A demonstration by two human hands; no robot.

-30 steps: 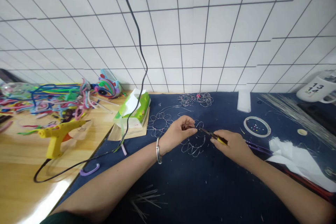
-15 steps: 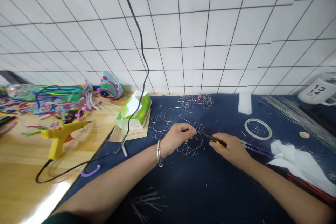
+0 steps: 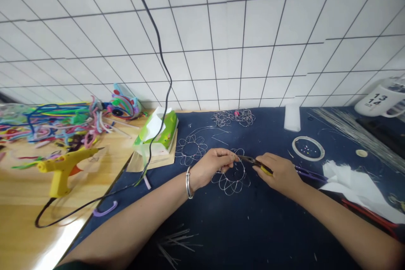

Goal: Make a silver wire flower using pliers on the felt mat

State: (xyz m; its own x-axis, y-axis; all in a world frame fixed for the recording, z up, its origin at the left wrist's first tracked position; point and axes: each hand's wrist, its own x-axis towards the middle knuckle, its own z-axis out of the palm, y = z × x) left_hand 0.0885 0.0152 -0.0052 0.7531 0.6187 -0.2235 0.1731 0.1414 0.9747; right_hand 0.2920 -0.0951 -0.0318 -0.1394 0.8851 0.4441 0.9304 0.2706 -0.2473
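Note:
My left hand (image 3: 218, 163) pinches a flower-shaped wire ring (image 3: 234, 185) at its upper edge, the thin loops spreading below the fingertips. In my right hand (image 3: 275, 173) is a pair of pliers (image 3: 249, 160) with yellow-and-black handles. The jaws reach the wire right beside my left fingertips; whether they are clamped on it is too small to tell. To the left of my left hand lies a second wire flower (image 3: 190, 150) on the dark blue cloth (image 3: 259, 228). Behind it rest a few loose wires (image 3: 205, 128).
Tangled wire shapes (image 3: 232, 117) lie by the wall. On the left are a tissue pack (image 3: 164, 130), a yellow glue gun (image 3: 63, 168) and colourful pipe cleaners (image 3: 63, 122). On the right are a round dish (image 3: 308, 149), white tissue (image 3: 351, 185), a wire bundle (image 3: 360, 130) and a mug (image 3: 379, 99).
The plier jaws have come closer to my left fingertips. The held wire flower has turned slightly, showing more of its lower loops. The whole view has shifted a little.

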